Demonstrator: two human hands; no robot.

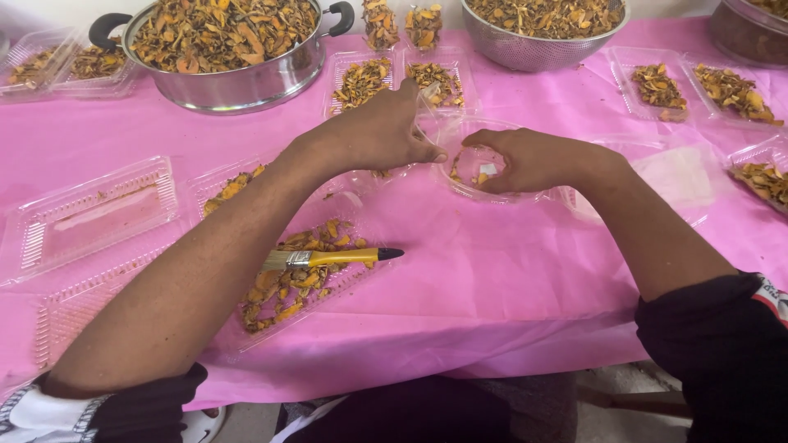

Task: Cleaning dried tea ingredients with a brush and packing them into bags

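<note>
A clear plastic clamshell container (484,187) lies on the pink tablecloth with a few dried orange-brown pieces inside. My left hand (379,131) pinches its raised clear lid at the left rim. My right hand (529,158) curls over the container's right side, fingers closed on its rim. A small yellow-handled brush (328,258) rests across a tray of dried pieces (304,283) near the front edge, apart from both hands.
A steel pot (230,82) and a metal colander (533,45) heaped with dried pieces stand at the back. Several clear trays, some filled (361,82), one nearly bare (90,215), lie around on the pink cloth (509,271).
</note>
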